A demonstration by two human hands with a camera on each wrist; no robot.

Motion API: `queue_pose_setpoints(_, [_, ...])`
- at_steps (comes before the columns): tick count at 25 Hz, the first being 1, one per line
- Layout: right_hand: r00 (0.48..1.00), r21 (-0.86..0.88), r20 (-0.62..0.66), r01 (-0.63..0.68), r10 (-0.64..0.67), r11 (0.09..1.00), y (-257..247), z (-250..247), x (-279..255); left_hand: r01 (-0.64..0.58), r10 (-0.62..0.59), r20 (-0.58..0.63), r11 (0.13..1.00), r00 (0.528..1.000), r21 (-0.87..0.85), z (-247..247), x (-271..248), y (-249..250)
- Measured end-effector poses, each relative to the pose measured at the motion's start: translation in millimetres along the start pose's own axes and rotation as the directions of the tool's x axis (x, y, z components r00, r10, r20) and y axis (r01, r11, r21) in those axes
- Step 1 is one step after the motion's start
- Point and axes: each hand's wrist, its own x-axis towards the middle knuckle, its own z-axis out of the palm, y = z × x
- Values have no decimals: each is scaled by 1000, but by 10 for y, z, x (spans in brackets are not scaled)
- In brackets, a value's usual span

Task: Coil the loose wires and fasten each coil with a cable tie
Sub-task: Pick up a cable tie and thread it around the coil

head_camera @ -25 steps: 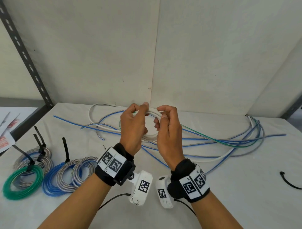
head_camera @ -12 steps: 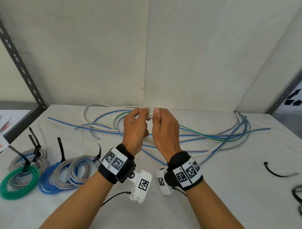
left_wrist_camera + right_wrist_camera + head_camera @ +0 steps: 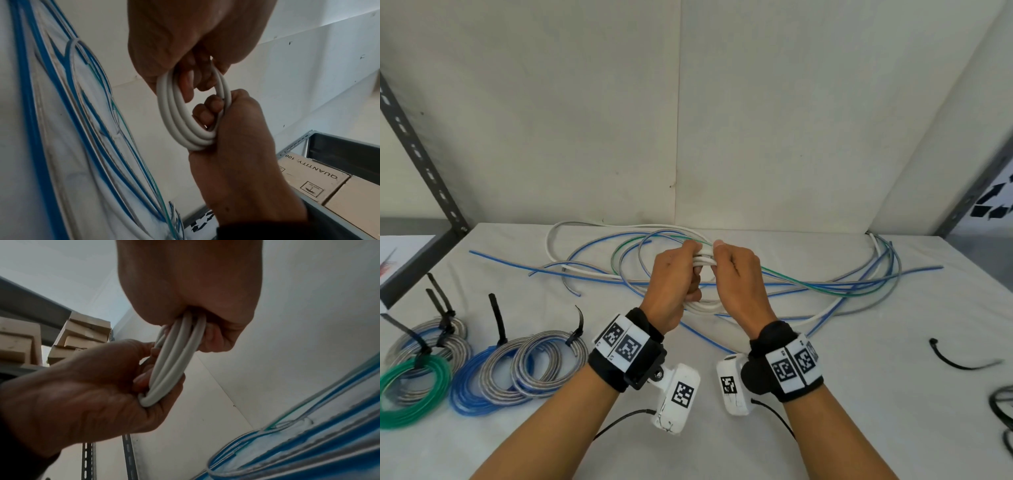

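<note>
Head view: left hand [image 3: 674, 284] and right hand [image 3: 739, 281] are both gripping the thick white round-sheathed wire coil [image 3: 703, 262], coiling nearly complete. Next, one hand is judged to need the loose black cable tie [image 3: 959, 359] lying on the white desk [image 3: 859, 394].

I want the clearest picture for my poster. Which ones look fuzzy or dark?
Head view: bright and mostly sharp, the right edge smeared near the black cable tie. Left wrist view: white coil sharp, blue wires blurred. Right wrist view: hands shadowed, left hand soft.

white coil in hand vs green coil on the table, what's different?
The white coil is held off the table by both the left hand and right hand; the green coil lies flat. The green coil carries a black cable tie; the white coil shows none. Both are wound in several loops.
</note>
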Motion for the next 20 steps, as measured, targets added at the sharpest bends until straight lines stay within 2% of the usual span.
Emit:
queue_pose_setpoints(3, [991,93,80,-117,109,989,-58,-49,6,-40,40,-45,999,998,-9,9,39,-59])
queue_pose_setpoints(7, [942,178,198,-307,271,935,-103,-186,88,-71,73,-90,997,993,32,104,80,-154])
queue_pose_setpoints(9, [929,71,162,-348,334,935,-4,-400,182,-79,82,-92,996,992,44,274,132,-212])
queue_pose_setpoints(11, [927,-194,117,-331,357,923,189,-749,283,-80,89,-90,992,992,99,529,189,-278])
queue_pose_setpoints(12, [915,-381,84,-336,395,861,329,-967,303,-82,93,-78,987,993,138,687,181,-317])
queue_pose_setpoints(13, [895,-548,34,-355,445,758,438,-1173,307,-87,99,-60,980,993,180,834,171,-351])
queue_pose_setpoints(15, [830,-753,-140,-443,539,486,701,-1639,164,-87,86,13,965,996,248,1133,61,-441])
queue_pose_setpoints(17, [755,-829,-260,-495,602,262,896,-2065,-72,-95,78,68,947,995,305,1338,-37,-538])
queue_pose_setpoints(20, [671,-874,-292,-476,682,94,1133,-2477,-336,-91,59,120,952,991,291,1497,-57,-616])
